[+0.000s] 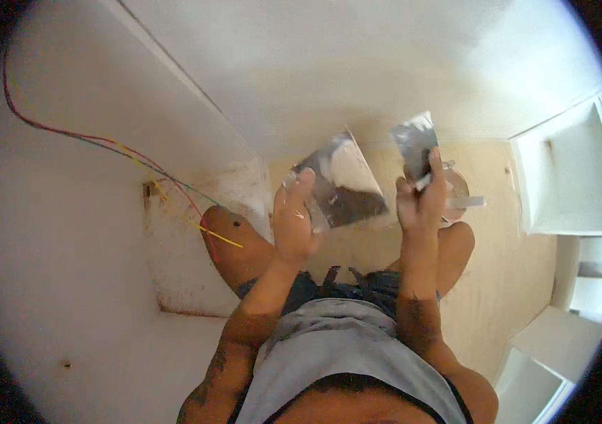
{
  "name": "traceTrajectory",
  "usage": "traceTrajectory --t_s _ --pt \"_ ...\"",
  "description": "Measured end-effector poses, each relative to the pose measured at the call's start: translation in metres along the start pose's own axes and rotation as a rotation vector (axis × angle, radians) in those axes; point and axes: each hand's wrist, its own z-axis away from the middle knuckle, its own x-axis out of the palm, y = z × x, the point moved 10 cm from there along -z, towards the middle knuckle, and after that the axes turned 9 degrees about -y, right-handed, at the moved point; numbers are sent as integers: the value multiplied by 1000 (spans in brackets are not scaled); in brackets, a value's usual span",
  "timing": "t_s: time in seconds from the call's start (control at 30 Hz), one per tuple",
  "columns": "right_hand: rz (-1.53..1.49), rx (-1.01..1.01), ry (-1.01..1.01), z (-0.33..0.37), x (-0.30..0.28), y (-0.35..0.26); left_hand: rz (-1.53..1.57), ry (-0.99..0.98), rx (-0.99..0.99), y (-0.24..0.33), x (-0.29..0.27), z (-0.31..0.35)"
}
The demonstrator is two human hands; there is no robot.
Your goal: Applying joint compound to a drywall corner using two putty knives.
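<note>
Left hand [294,218] gripping smeared plate [352,173], right hand [424,201] gripping blurred, seemingly metal scraper [414,136], round container [459,185] partly hidden behind

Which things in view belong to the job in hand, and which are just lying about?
In use: pale-smeared metal plate in left hand; metal scraper in right hand; probably round container.

Seemingly uninvolved: coloured wires; white box-like unit.

no legible lettering, no readable labels or brands, no numbers or signs made out
</note>
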Motion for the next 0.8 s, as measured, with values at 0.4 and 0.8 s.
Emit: traceTrajectory --t_s 0.4,0.8 --pt "-43 538 -360 43 52 86 -499 -602 645 75 54 -2" --pt "211 717 -138 34 -52 168 -1434 -824 461 8 -15 -3"
